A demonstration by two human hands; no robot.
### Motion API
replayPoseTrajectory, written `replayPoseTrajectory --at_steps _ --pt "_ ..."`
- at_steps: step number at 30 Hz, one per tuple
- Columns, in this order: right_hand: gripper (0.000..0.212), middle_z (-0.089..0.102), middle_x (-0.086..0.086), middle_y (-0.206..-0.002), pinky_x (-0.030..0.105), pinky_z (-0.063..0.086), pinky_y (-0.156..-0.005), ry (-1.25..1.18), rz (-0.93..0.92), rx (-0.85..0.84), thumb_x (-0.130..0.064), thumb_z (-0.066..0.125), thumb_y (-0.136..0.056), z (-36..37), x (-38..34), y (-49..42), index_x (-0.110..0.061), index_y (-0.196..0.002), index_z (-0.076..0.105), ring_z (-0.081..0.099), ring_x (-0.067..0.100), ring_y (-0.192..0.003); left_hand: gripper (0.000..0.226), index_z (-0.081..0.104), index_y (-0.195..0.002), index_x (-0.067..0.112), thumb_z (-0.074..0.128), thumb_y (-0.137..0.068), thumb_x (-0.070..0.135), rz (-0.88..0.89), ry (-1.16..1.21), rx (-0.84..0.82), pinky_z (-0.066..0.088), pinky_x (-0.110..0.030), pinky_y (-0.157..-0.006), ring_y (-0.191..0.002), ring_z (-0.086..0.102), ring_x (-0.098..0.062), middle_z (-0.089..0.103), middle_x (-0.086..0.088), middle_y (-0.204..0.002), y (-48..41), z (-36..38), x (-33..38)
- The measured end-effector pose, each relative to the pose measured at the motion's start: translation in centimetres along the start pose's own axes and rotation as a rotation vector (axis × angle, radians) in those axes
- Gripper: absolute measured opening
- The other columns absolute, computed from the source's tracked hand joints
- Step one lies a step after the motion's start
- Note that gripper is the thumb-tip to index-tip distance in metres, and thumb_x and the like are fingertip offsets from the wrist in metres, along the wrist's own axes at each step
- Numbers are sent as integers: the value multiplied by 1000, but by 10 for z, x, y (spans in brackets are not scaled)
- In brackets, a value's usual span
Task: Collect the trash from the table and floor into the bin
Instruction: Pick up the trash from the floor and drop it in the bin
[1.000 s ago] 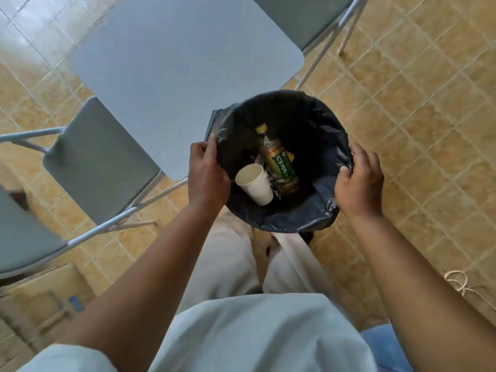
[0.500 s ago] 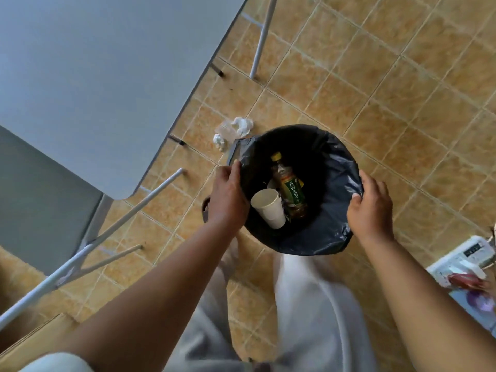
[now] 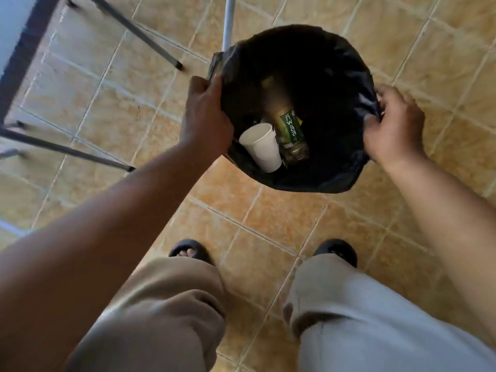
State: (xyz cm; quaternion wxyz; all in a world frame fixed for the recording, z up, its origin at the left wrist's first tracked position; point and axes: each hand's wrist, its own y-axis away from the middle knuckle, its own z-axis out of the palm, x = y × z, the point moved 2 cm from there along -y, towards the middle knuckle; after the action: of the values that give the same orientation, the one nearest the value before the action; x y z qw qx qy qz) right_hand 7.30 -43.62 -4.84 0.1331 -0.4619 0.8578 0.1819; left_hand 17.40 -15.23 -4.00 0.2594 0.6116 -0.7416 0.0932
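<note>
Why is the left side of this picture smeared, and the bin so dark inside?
Head view: the metal legs at left are streaked by motion blur; the bin liner soaks up light, so the bottle fades into shadow at its neck while its green label and the paper cup read clearly; the left hand and right hand gripping the liner's rim look soft.

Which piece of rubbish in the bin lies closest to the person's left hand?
The white paper cup, right beside the left hand that grips the bin at its rim. The green-labelled bottle lies on the cup's far side, nearer the bin's middle.
</note>
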Motion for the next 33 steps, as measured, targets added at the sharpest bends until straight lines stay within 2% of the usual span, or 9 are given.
replayPoseTrajectory --at_steps 4,7,11,14,17,21,29,31,33 --pt "52 64 23 -119 34 45 -92 -31 -67 101 -7 51 -84 13 -6 -54 -14 -134 61 59 40 -107 61 56 -132 7 46 -73 -1 77 14 104 28 -10 -77 -108 49 -30 49 -20 -118 -57 16 -10" --pt "47 70 17 -116 30 47 -91 -79 -99 156 -9 52 -84 12 -12 -83 -14 -130 66 64 33 -103 54 63 -124 12 46 -73 3 89 39 155 28 -13 -76 -107 48 -25 51 -16 -118 -93 16 -11" --pt "50 70 17 -119 27 45 -94 -91 -146 190 -7 52 -85 15 -9 -94 -13 -134 63 64 32 -109 45 65 -116 10 47 -75 6 208 5 186 25 -16 -72 -105 50 -30 52 -17 -113 -114 19 -14" --pt "51 67 19 -123 33 46 -97 -88 -173 225 -8 51 -86 19 -6 -100 -12 -137 60 62 34 -113 50 63 -124 11 47 -76 6 226 8 224 25 -12 -74 -106 51 -32 52 -19 -116 -122 23 -17" --pt "52 64 22 -123 33 45 -97 -84 -191 255 -8 50 -87 24 -11 -103 -13 -138 59 59 37 -113 53 61 -127 7 46 -76 3 222 36 222 23 -9 -74 -108 51 -33 52 -23 -116 -122 27 -22" --pt "50 62 24 -125 35 44 -99 -85 -230 292 -5 50 -89 28 -13 -103 -9 -138 58 57 39 -116 54 60 -128 4 44 -77 8 232 63 227 26 -14 -76 -105 51 -32 52 -23 -114 -119 29 -30" --pt "46 62 24 -124 38 45 -98 -98 -265 358 -7 50 -92 34 -6 -105 -6 -137 58 58 39 -114 64 51 -141 15 39 -79 20 218 82 254 35 -24 -83 -109 51 -26 51 -15 -120 -124 37 -40" --pt "46 61 25 -126 38 44 -99 -76 -269 337 -13 52 -94 34 -6 -104 -7 -139 56 57 40 -115 62 50 -143 17 40 -81 21 219 92 254 34 -25 -83 -110 50 -24 51 -13 -121 -124 38 -41" --pt "49 56 25 -129 44 45 -98 18 -269 271 -29 55 -99 30 -7 -107 -10 -143 52 55 42 -118 61 50 -142 18 41 -82 21 220 108 261 33 -26 -83 -110 51 -24 51 -11 -122 -124 39 -42"
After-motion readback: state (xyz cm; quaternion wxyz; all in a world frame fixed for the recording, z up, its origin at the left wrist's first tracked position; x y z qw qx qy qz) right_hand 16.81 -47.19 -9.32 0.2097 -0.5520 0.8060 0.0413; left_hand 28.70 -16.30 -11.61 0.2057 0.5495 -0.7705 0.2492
